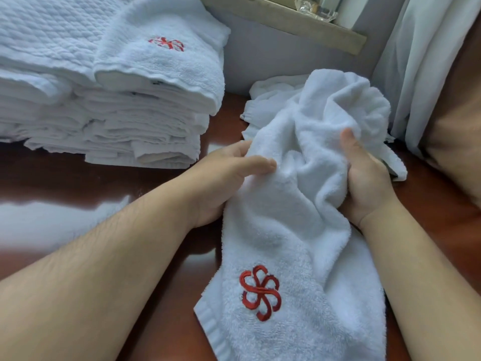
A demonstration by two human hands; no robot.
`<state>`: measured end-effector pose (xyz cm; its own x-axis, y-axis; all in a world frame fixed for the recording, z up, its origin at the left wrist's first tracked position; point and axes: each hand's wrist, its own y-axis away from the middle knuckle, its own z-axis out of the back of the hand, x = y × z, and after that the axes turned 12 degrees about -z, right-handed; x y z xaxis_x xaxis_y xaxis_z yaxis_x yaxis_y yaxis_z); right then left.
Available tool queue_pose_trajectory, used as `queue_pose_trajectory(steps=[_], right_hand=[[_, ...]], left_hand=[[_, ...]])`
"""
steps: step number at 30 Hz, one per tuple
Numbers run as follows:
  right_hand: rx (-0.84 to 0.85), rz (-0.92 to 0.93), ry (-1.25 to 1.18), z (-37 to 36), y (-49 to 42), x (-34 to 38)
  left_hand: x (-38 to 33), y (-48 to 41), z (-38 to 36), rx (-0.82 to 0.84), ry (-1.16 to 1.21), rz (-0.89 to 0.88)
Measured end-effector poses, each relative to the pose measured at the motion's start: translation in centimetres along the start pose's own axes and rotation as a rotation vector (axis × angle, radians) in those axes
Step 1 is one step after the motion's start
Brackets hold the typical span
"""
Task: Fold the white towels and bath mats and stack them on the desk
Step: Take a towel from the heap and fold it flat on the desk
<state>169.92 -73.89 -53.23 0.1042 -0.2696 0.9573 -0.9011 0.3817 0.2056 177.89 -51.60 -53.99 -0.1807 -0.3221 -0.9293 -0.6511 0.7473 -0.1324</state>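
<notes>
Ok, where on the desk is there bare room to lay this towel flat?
Widest bare desk lies in front of the folded stack, left of the left hand. A narrower strip shows between the right hand and the curtain. Behind the held towel a crumpled towel crowds the wall.

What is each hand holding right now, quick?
Left hand: closed, pinching the crumpled towel.
Right hand: closed, gripping the same towel.
</notes>
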Motion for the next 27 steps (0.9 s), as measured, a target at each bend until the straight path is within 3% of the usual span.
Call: queue_pose_trajectory(steps=[7, 11, 13, 18, 25, 27], right_hand=[[-0.159, 0.078, 0.173, 0.0, 0.0, 0.1], [-0.251, 0.07, 0.115, 0.1, 0.1, 0.2], [-0.241, 0.062, 0.06, 0.0, 0.3, 0.2], [-0.183, 0.024, 0.218, -0.5, 0.3, 0.0], [-0.003, -0.046, 0.147, -1.3, 0.8, -0.1], [-0.037, -0.064, 0.198, -1.8, 1.2, -0.1]], left_hand=[[-0.3, -0.1, 0.2, 0.046, 0.099, 0.001], [-0.3, 0.3, 0.1, 0.127, 0.102, 0.024], [-0.3, 0.4, 0.0, 0.138, 0.089, 0.038], [-0.1, 0.3, 0.1, 0.055, -0.015, 0.092], [-0.4, 0.3, 0.1, 0.012, 0.049, 0.145], [-0.4, 0.4, 0.1, -0.023, 0.06, 0.149]])
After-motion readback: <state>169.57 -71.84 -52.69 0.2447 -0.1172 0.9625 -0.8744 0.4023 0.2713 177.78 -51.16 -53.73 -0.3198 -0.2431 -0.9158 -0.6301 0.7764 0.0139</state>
